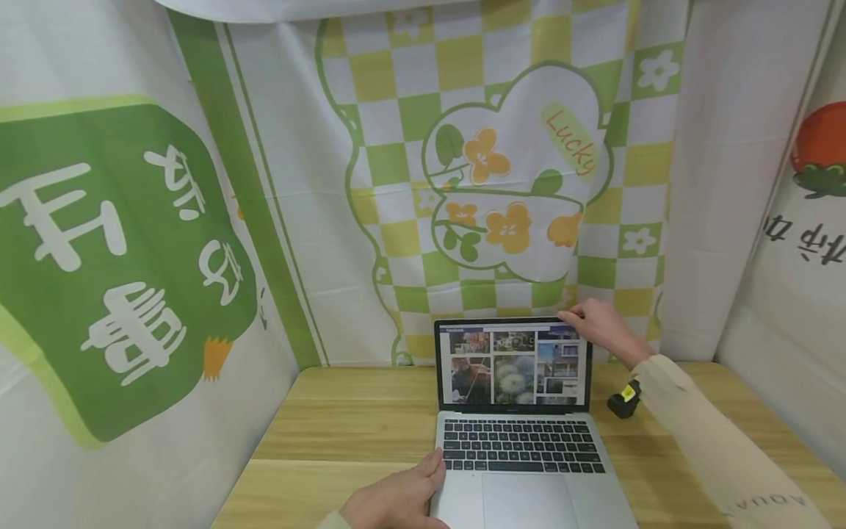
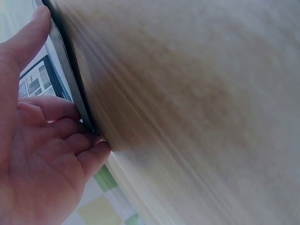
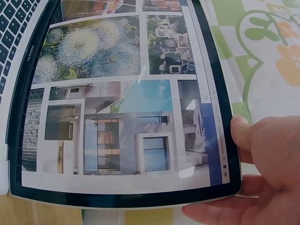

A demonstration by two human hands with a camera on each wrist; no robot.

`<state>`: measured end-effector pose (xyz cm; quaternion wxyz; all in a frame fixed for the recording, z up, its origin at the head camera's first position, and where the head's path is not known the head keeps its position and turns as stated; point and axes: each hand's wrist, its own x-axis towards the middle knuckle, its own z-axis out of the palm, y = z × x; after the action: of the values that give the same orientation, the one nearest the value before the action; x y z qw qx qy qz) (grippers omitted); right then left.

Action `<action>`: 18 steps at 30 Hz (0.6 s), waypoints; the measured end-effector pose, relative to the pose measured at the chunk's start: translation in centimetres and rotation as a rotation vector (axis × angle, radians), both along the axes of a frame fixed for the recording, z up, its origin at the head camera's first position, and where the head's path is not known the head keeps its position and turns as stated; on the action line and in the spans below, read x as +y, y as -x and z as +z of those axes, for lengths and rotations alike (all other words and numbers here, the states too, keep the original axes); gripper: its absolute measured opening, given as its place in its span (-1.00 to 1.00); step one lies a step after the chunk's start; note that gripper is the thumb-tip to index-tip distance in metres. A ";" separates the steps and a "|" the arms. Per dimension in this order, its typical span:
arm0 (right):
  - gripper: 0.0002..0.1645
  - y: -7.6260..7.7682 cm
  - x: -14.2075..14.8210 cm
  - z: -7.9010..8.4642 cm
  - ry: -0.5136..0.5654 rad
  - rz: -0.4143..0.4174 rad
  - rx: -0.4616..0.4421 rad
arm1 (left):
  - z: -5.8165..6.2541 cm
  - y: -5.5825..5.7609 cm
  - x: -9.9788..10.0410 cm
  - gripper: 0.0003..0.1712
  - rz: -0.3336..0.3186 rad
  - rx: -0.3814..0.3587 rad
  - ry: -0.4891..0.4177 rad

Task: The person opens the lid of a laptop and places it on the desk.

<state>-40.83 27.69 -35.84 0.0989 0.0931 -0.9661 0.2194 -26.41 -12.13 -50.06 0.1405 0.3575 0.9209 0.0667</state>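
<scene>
A silver laptop [image 1: 522, 444] stands unfolded on the wooden table, its lit screen [image 1: 515, 367] showing a page of photos. My right hand [image 1: 604, 327] pinches the screen's top right corner. In the right wrist view its thumb [image 3: 240, 133] lies at the dark bezel while the other fingers go behind the lid. At the base's left side, my left hand [image 1: 399, 492] holds the edge. The left wrist view shows that thumb [image 2: 33, 35] on the rim, well apart from the bent fingers [image 2: 77, 140], whose tips reach down by the tabletop.
A small black tape measure [image 1: 624, 400] with a yellow label sits on the table right of the screen, close below my right sleeve [image 1: 714, 433]. Behind the table [image 1: 344, 426] hangs a green and yellow checked curtain [image 1: 476, 294]; printed cloth walls [image 1: 152, 411] close in both sides.
</scene>
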 end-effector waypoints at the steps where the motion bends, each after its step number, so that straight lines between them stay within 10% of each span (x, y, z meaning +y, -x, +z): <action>1: -0.47 0.1 0.0 -0.1 0.004 -0.004 0.002 | 0.0 0.0 0.0 0.18 0.000 -0.001 0.000; 18: -0.39 0.9 0.1 -1.0 0.038 -0.041 0.003 | 0.2 0.0 0.0 0.15 0.017 -0.014 -0.004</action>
<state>-41.78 27.75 -36.86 0.1066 0.0716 -0.9634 0.2355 -26.37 -12.16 -49.84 0.1457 0.3493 0.9228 0.0721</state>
